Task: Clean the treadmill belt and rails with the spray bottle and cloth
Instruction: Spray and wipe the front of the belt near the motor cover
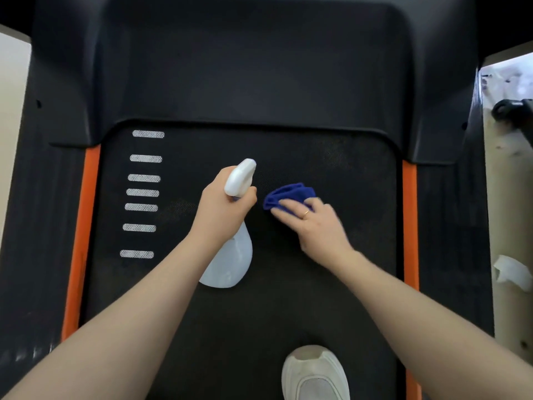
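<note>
The treadmill belt [288,298] runs black between orange rails [410,226], with the blue cloth [288,194] bunched on its middle under the right hand's [317,226] flattened fingers. Just left of it, the left hand [222,209] grips the white spray bottle's [230,264] neck, nozzle pointing away. A white shoe [315,373] stands on the belt's near end.

Dim, soft indoor light; wide-angle warp at edges.

A workout spot, home or gym I cannot tell: a treadmill fills the view, its black belt [288,298] flanked by orange rails [83,226], with pale floor [507,313] at both sides.
</note>
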### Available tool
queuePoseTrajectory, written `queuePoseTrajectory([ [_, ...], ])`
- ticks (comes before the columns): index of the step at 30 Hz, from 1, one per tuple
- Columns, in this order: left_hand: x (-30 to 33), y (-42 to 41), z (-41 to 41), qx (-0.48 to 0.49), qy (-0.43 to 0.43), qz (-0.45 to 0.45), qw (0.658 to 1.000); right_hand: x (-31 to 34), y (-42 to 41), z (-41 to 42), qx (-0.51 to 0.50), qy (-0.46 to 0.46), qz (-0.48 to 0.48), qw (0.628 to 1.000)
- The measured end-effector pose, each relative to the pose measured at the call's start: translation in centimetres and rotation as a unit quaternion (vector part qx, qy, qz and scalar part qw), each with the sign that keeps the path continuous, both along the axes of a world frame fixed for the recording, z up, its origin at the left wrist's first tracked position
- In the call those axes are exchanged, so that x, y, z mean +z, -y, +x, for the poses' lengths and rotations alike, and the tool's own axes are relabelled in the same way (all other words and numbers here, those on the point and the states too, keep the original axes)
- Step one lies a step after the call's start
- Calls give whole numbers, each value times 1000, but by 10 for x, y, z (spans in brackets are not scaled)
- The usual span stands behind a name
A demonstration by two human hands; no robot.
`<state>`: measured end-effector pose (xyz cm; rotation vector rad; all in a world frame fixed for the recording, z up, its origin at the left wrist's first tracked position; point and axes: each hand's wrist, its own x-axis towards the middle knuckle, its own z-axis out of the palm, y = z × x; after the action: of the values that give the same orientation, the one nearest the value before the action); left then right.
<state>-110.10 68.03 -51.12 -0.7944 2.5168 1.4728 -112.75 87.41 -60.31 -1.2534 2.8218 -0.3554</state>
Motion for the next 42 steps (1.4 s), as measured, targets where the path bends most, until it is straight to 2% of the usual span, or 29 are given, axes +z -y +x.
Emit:
queuePoseTrajectory([
  [2,-1,4,10,31,9,6,999,1,-15,-9,-137,-12,-2,990],
  [4,-2,8,22,58,16,6,998,5,-15,-10,-298,12,-10,954],
  [5,-2,10,27,67,19,6,998,7,-8,-3,-322,26,-18,946],
  [6,-2,10,32,73,21,8,997,8,2,10,-298,36,-25,953],
  [9,-1,8,39,70,20,1,997,6,22,65,-84,50,-12,995],
  [10,1,8,41,68,18,-1,998,6,23,80,-25,60,1,998],
  [12,3,8,44,69,16,5,997,8,18,84,33,63,29,997],
  [13,4,9,45,75,15,10,997,8,14,75,27,51,32,998],
  [15,4,11,49,90,9,17,996,12,9,51,-79,43,28,996],
  [17,5,13,51,100,3,24,995,19,13,30,-205,80,31,975],
  [19,3,15,53,112,2,31,993,20,28,30,-238,125,43,962],
  [21,4,18,55,133,1,36,991,25,49,45,-161,111,18,981],
  [23,6,23,57,159,3,41,986,27,67,62,-9,105,53,993],
  [25,6,29,63,174,17,48,983,28,71,66,119,145,115,976],
  [26,6,32,67,178,19,53,982,27,69,58,148,132,133,971],
  [28,4,36,74,178,16,66,982,26,63,38,134,76,122,981],
  [30,3,38,78,176,18,76,981,20,63,25,31,47,104,993],
  [32,-1,38,79,185,18,72,980,16,71,34,-33,57,103,993],
  [34,-2,35,77,191,16,58,980,20,76,56,8,49,75,996],
  [37,-2,31,72,163,25,44,985,18,70,69,180,56,95,977],
  [38,-3,30,71,152,24,45,987,18,66,60,196,37,98,975],
  [39,-3,29,69,141,22,47,989,17,61,50,174,15,92,980],
  [42,-5,27,70,122,26,52,991,11,30,16,-17,-6,60,998],
])
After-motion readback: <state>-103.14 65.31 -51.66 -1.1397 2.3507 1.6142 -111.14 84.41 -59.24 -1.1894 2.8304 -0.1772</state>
